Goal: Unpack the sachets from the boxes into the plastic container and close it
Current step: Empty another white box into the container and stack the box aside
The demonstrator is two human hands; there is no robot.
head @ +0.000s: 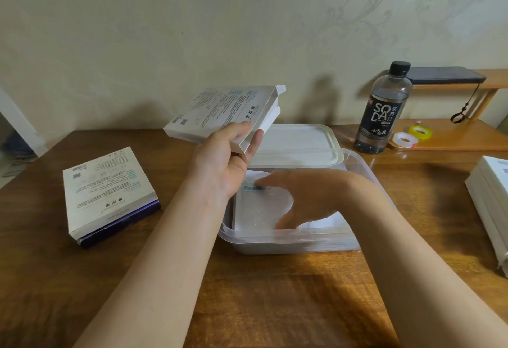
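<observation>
Left hand (228, 155) pinches 1 opened box (220, 112), raised over the plastic container (275, 240). Right hand (305, 199), fingers flat, presses sachets (255, 210) inside. Lid (297, 141) off, at far side. Stack of boxes (492, 204) at right probably still to unpack.

Stacked boxes (490, 204) partly beyond right edge

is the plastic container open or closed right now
Open: the plastic container has its lid at the far side, off the opening; the right hand reaches inside onto the sachets.
</observation>
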